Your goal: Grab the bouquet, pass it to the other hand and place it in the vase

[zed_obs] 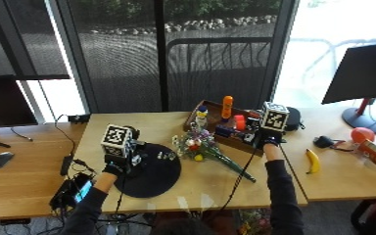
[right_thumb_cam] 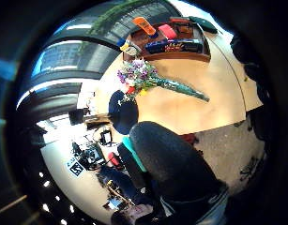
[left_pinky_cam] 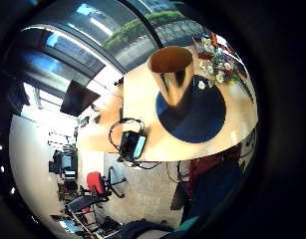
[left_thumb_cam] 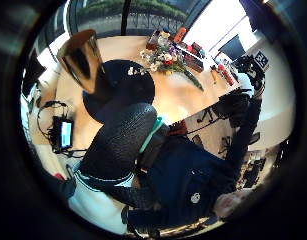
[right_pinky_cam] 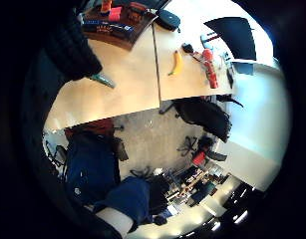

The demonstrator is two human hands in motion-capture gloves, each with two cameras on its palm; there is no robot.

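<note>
the bouquet of small white, red and yellow flowers with long green stems (zed_obs: 204, 149) lies flat on the pale wooden table (zed_obs: 38, 188), not yet picked up. its flower heads rest at the edge of the round dark mat (zed_obs: 150, 171), and its stems run away from the mat toward the person's right and nearer the table's front edge. so its long axis lies slantwise between the two hands.

the left hand (zed_obs: 115, 165) hangs over the far left part of the mat, above where the shiny gold, flared metal vase (left_pinky_cam: 173, 79) stands upright on that mat. the right hand (zed_obs: 270, 142) sits above the far right of the table, beside the dark wooden tray of bottles and boxes (zed_obs: 222, 128). neither hand touches the bouquet or appears to hold anything, but how far the fingers are spread i cannot tell.

judging from the outside view, the blooms lie nearer the left hand and the stems point toward the right hand's side, so the right hand looks better placed to take the stems, leaving the left to receive it beside the vase.
</note>
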